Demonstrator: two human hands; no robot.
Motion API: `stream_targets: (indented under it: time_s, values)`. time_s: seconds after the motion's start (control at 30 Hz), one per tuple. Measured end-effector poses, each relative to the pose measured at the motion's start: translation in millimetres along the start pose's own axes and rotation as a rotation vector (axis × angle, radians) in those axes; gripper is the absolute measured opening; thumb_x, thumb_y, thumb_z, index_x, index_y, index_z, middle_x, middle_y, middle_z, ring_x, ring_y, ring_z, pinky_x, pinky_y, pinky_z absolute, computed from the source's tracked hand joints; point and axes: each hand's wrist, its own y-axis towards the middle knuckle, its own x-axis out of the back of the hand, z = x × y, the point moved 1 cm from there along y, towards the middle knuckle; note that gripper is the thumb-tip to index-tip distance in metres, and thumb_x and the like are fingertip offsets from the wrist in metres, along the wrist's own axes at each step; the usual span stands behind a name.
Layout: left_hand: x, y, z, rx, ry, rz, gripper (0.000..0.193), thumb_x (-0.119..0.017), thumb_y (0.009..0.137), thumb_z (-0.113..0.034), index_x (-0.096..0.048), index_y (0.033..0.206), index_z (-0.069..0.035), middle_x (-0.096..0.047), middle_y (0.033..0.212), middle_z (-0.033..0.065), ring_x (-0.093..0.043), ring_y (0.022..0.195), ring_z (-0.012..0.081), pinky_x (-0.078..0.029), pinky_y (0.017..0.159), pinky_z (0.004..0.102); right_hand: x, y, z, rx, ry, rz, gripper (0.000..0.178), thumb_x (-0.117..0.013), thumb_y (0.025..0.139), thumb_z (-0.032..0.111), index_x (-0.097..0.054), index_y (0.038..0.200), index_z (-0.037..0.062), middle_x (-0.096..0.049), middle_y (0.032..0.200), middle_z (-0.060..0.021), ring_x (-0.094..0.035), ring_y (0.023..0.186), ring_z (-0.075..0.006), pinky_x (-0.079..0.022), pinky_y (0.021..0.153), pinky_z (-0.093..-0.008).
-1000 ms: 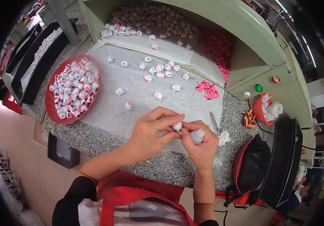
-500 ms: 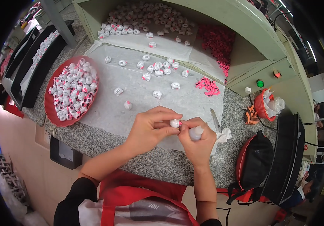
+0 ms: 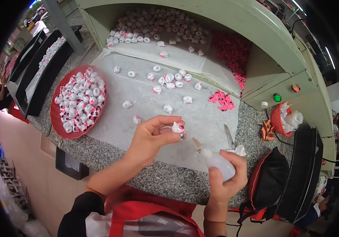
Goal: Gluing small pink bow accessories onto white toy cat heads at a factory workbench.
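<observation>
Over the near side of the sheet (image 3: pixel 114 93), figurine (image 3: pixel 177 127) left, bottle (image 3: pixel 221 166) right! Loose heads (image 3: pixel 170 77) behind, small parts (image 3: pixel 221 100) heaped by the sheet's far right corner. Left edge of the surface (image 3: pixel 165 181), it's the bowl (image 3: pixel 71 135), heads inside; blade (image 3: pixel 228 135) at the sheet's right edge, basket (image 3: pixel 276 121) and pouch (image 3: pixel 270 177) farther right.

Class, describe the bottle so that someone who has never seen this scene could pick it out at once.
On the speckled grey counter lies a white sheet. Near its lower right corner, the right hand holds the bottle. It is translucent with a narrow tip, unlike the small white-and-pink figure in the left hand.
</observation>
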Motion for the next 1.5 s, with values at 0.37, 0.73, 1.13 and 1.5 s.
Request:
stream_targets:
  time_s: [0.37, 0.73, 1.13, 1.5]
  values:
    - [-8, -5, -6, -0.031, 0.114, 0.039, 0.036, -0.06, 0.07, 0.009, -0.053, 0.106, 0.005, -0.056, 0.104, 0.014, -0.059, 0.089, 0.0191, -0.05, 0.078, 0.03, -11, -4, 6, 0.259, -0.096, 0.04, 0.032, -0.062, 0.06, 0.002, -0.055, 0.09, 0.0022, -0.05, 0.053, -0.0047, -0.046, 0.039, -0.016, -0.035, 0.037, -0.0235]
    - [-8, -6, -6, -0.071, 0.142, 0.06, 0.037, -0.059, 0.068, 0.012, -0.054, 0.104, 0.005, -0.054, 0.106, 0.0132, -0.057, 0.091, 0.0186, -0.05, 0.078, 0.0295, -13, -5, 5, 0.266, -0.104, 0.057, 0.027, -0.058, 0.061, 0.002, -0.053, 0.087, -0.0025, -0.056, 0.063, -0.0103, -0.046, 0.04, -0.0165, -0.038, 0.039, -0.0252]
    - [-7, -5, -5, -0.094, 0.146, 0.07, 0.038, -0.059, 0.068, 0.013, -0.054, 0.105, 0.005, -0.054, 0.107, 0.0137, -0.057, 0.091, 0.0187, -0.05, 0.077, 0.0295, -13, -1, 5, 0.254, -0.074, 0.055, 0.023, -0.056, 0.064, 0.003, -0.052, 0.086, -0.0026, -0.057, 0.065, -0.011, -0.047, 0.041, -0.0174, -0.038, 0.039, -0.0261]
    - [-7, -4, -6, 0.139, -0.098, 0.046, 0.039, -0.057, 0.076, 0.001, -0.049, 0.114, 0.001, -0.055, 0.108, 0.0139, -0.059, 0.088, 0.0198, -0.049, 0.077, 0.0281, -13, -1, 3, 0.309, -0.101, 0.005, 0.028, -0.056, 0.067, 0.006, -0.053, 0.093, -0.0055, -0.057, 0.066, -0.0113, -0.052, 0.044, -0.0185, -0.041, 0.042, -0.0247]
